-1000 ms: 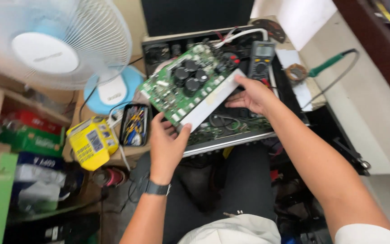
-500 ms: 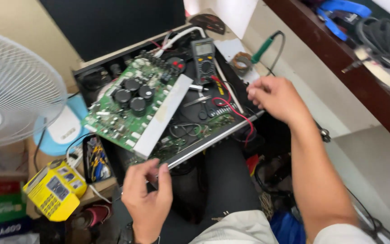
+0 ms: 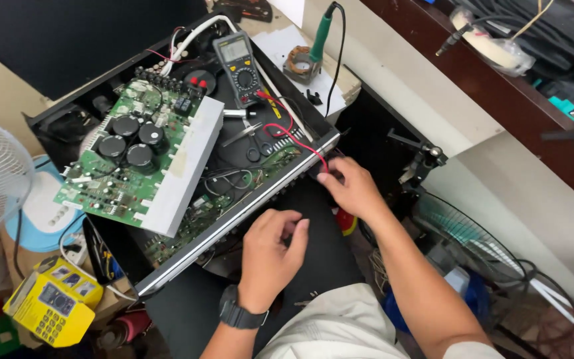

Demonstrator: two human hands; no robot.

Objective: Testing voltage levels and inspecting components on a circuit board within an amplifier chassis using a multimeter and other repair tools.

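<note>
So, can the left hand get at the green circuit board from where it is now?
Probably yes. The left hand hangs loosely curled and empty in front of the open metal chassis, and the green circuit board lies tilted on top of it, uncovered. Nothing stands between them; only loose wires lie lower, inside the case.

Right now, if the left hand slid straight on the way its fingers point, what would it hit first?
Probably the right hand: the left hand has curled fingers aimed up and right toward it, past the open case's front edge. Depth is unclear.
</note>
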